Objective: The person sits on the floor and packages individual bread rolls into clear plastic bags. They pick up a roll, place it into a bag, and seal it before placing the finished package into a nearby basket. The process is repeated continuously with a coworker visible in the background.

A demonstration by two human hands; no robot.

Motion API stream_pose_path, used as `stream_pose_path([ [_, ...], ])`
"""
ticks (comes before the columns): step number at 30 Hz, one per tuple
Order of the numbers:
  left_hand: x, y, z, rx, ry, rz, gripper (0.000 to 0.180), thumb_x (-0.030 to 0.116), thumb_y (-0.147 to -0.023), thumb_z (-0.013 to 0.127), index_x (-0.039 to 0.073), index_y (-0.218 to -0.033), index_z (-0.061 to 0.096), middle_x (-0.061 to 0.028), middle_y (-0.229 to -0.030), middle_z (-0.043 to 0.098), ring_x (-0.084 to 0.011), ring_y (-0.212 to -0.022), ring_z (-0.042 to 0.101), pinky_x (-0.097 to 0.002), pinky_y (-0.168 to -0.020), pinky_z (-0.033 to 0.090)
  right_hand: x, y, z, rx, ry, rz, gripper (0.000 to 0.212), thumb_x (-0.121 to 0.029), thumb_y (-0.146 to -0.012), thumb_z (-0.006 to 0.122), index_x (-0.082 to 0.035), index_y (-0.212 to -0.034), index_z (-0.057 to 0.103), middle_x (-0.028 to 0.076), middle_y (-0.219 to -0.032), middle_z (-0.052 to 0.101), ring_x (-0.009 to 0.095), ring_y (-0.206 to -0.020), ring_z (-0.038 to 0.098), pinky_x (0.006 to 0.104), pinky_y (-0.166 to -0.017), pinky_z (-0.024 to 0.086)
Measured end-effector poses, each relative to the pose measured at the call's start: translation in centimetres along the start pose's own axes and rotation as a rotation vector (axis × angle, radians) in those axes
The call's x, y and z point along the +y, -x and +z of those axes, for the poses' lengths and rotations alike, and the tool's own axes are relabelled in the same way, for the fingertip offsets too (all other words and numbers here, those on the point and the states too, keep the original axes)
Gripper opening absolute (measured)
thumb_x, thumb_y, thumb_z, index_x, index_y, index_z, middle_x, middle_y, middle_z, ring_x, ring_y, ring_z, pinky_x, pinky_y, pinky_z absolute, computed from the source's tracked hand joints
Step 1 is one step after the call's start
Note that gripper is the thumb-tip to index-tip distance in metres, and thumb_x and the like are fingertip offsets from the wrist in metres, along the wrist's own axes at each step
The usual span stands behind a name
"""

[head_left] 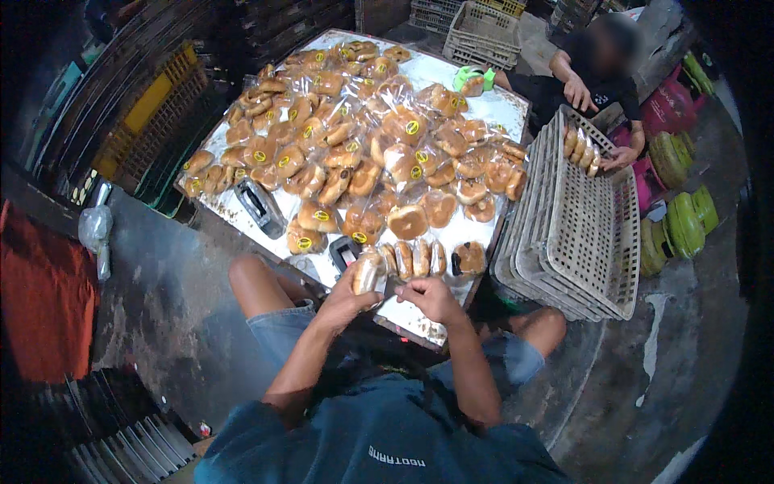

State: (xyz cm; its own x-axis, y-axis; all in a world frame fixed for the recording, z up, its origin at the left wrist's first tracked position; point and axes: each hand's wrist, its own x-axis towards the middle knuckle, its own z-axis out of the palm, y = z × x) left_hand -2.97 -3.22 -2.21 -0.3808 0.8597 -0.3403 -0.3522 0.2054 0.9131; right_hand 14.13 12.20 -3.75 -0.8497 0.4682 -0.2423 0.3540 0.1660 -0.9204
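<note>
In my left hand is a bagged bread bun, held upright at the table's near edge. My right hand is closed in a pinch beside the bag's lower end; what its fingertips grip is too small to make out. Just beyond my hands stands a row of bagged buns on edge, with another bagged bun to their right. A dark tape dispenser sits behind my left hand, partly covered. Farther left lies a second dispenser.
Bagged buns with yellow labels pile over the white table. A green dispenser stands at the far right. Stacked plastic crates flank the table's right side. Beyond them, a co-worker's hand touches bagged buns at the top crate.
</note>
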Motion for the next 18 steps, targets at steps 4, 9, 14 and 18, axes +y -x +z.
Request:
stream_pose_path([
  [4, -0.4, 0.1, 3.2, -0.091, -0.081, -0.024, 0.075, 0.007, -0.078, 0.077, 0.002, -0.144, 0.043, -0.0062, -0.125, 0.059, -0.0162, -0.109, 0.059, -0.0300, -0.093, 0.049, -6.9, 2.0, -2.7, -0.125, -0.110, -0.188, 0.031, -0.028, -0.093, 0.072, -0.001, -0.079, 0.073, 0.007, -0.073, 0.070, 0.013, -0.069, 0.063, 0.0314, -0.063, 0.050],
  [9, 0.3, 0.4, 4.1, -0.331, 0.190, -0.275, 0.061, 0.012, -0.086, 0.075, 0.004, -0.141, 0.049, -0.0069, -0.125, 0.061, -0.0171, -0.112, 0.060, -0.0322, -0.097, 0.048, 2.8, 1.0, -3.0, 0.067, 0.012, -0.004, 0.047, -0.036, -0.073, 0.091, -0.003, -0.099, 0.070, 0.003, -0.088, 0.068, 0.011, -0.078, 0.057, 0.0318, -0.067, 0.049],
  [14, -0.5, 0.4, 4.2, -0.274, 0.441, -0.506, 0.055, 0.048, -0.104, 0.046, 0.006, -0.140, 0.051, -0.0101, -0.129, 0.063, -0.0222, -0.114, 0.065, -0.0378, -0.096, 0.055, 0.5, 3.7, -2.2, 0.010, 0.069, -0.392, 0.075, -0.033, -0.070, 0.093, 0.000, -0.128, 0.060, 0.013, -0.117, 0.063, 0.022, -0.113, 0.060, 0.0372, -0.101, 0.045],
  [18, -2.0, -0.9, 3.9, -0.194, 0.519, -0.273, 0.061, 0.050, -0.103, 0.046, 0.003, -0.141, 0.046, -0.0136, -0.135, 0.057, -0.0244, -0.118, 0.060, -0.0438, -0.100, 0.051, 1.4, 3.1, -3.4, 0.417, -0.444, -0.107, 0.051, -0.023, -0.086, 0.081, 0.001, -0.126, 0.060, 0.009, -0.110, 0.068, 0.018, -0.102, 0.064, 0.0332, -0.093, 0.051],
])
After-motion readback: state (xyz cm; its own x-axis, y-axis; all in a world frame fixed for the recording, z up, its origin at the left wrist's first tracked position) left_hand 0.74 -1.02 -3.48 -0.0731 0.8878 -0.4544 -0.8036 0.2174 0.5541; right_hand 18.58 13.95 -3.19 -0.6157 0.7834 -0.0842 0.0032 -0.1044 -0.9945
